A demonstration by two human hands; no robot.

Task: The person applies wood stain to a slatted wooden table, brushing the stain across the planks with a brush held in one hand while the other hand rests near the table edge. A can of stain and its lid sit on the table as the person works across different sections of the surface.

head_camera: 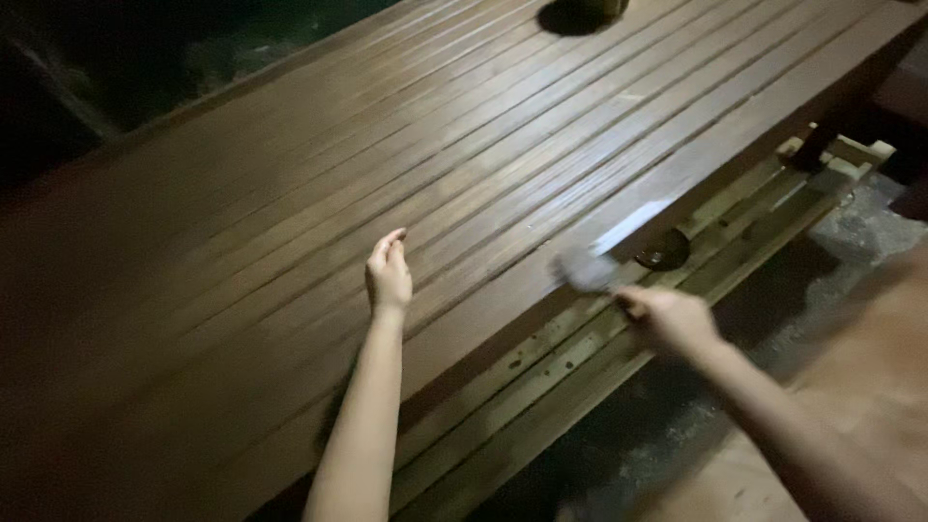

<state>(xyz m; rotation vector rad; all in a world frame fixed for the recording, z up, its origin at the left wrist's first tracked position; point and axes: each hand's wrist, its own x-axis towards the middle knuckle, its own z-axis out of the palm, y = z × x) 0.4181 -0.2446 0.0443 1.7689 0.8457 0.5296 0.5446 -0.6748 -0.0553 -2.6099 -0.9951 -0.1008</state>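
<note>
My right hand [667,319] grips a blurred pale grey cloth [587,271] at the edge of the dark brown slatted wooden counter [290,193]; my left hand [389,275] rests loosely open on its grooved boards.

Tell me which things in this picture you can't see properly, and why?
- Head view: the pale thing in the right hand is smeared by motion blur; its kind is unclear.
- Round dark object at the slatted wooden table edge: too dim and small to identify.
- Dark item at the far end: cut off by the top edge.
- Left hand shows clearly, open and empty.
</note>
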